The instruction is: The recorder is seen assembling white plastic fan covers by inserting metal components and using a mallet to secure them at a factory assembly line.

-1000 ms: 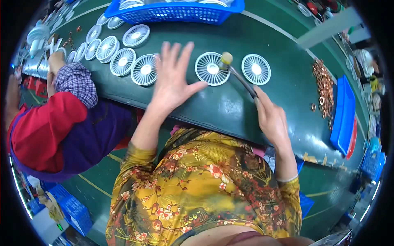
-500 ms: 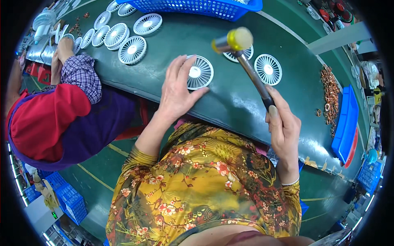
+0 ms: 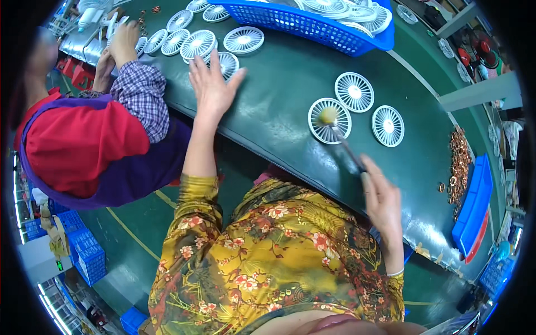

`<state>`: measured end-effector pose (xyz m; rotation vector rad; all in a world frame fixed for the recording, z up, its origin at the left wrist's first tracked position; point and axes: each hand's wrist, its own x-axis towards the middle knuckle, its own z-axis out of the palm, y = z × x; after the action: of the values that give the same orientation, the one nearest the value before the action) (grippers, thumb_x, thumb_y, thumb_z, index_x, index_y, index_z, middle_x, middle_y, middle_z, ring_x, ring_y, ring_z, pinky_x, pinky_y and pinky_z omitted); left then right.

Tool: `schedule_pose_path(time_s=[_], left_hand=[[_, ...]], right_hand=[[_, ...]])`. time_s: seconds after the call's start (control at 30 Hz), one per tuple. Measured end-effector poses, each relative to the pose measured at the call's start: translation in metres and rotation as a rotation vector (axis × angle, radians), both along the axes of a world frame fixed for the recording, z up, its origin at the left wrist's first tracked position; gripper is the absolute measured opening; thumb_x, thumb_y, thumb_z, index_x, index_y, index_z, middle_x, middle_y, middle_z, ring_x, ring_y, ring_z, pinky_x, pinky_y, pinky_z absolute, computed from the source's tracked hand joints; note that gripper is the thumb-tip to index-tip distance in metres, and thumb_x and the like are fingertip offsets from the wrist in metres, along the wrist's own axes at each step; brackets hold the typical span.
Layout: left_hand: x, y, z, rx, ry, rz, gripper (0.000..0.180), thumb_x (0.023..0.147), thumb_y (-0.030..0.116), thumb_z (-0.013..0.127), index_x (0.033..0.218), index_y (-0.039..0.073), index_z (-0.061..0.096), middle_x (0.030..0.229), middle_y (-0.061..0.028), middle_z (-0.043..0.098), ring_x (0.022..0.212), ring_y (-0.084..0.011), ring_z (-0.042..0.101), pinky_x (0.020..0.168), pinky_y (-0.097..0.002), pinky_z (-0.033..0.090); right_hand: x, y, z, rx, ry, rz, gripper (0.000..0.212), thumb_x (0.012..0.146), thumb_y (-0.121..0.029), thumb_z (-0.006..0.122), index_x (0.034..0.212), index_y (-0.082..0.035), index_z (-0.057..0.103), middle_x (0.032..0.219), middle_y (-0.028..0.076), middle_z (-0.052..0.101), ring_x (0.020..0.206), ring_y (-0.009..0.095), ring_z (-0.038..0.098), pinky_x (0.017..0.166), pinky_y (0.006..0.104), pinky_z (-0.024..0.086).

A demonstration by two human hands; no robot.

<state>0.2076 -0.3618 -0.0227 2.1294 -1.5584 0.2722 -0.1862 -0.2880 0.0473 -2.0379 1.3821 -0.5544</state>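
— Right, item one: what has your right hand (image 3: 384, 204) got?
— Clenched round the handle of a small mallet (image 3: 341, 137); its yellowish head rests on the white fan grille (image 3: 329, 120) nearest you on the green table (image 3: 279, 106).

— Item two: your left hand (image 3: 211, 86)?
— Released, fingers spread flat, touching another grille (image 3: 227, 64) left of the mallet.

— Others?
— Two grilles just beyond the mallet; blue basket (image 3: 312, 25) further off; a co-worker's hand (image 3: 124, 42) far left.
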Motion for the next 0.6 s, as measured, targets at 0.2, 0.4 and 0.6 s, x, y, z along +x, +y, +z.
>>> schedule_pose_path(time_s=[0.2,0.4,0.6], left_hand=[[-0.052,0.005,0.014,0.092,0.044,-0.277,0.073,0.08,0.043,0.068,0.137,0.004,0.042,0.138,-0.032,0.034,0.133,-0.0495,0.026,0.111,-0.0573,0.02],[-0.074,0.006,0.024,0.099,0.299,-0.543,0.095,0.071,0.023,0.077,0.145,-0.002,0.022,0.136,-0.0283,0.039,0.129,-0.0438,0.036,0.11,-0.0495,0.028],[-0.045,-0.056,0.023,0.089,0.474,-0.471,0.117,0.055,0.021,0.089,0.145,-0.003,0.018,0.127,-0.0234,0.05,0.117,-0.0392,0.048,0.101,-0.0455,0.039]], right_hand=[[0.021,-0.02,-0.015,-0.037,0.077,-0.057,0.031,0.095,-0.023,0.055,0.124,-0.015,0.06,0.101,0.023,0.066,0.085,0.041,0.065,0.074,0.0449,0.053],[0.066,-0.063,0.041,0.104,-0.153,-0.198,0.034,0.094,-0.008,0.054,0.127,-0.005,0.058,0.102,0.018,0.068,0.08,0.022,0.068,0.072,0.0329,0.051],[0.114,-0.122,-0.017,0.043,0.164,0.099,0.037,0.093,-0.02,0.055,0.13,-0.019,0.053,0.096,0.023,0.065,0.081,0.043,0.062,0.069,0.0474,0.052]])
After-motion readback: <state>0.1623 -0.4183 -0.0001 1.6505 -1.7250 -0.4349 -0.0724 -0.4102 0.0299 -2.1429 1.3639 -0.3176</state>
